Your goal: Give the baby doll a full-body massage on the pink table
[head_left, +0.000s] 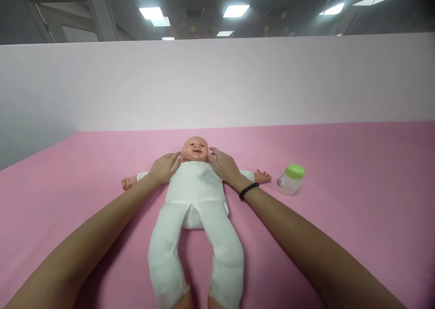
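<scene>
A baby doll (195,184) with a smiling plastic head lies on its back, its soft white cloth body and legs toward me and its arms spread wide. My left hand (165,167) rests over the doll's shoulder on the left, fingers stretched toward the side of its head. On the other side, my right hand (224,165) lies over the other shoulder, with the fingertips close to the doll's cheek and the thumb apart. Both hands look open, though the undersides of the palms are hidden. A black beaded bracelet (248,190) circles my right wrist.
A small translucent jar (288,185) with a green lid (295,171) sits at a tilt right of the doll's hand. The pink surface (356,200) spreads beneath everything. A white partition (217,82) rises behind it, with ceiling lights and a door frame beyond.
</scene>
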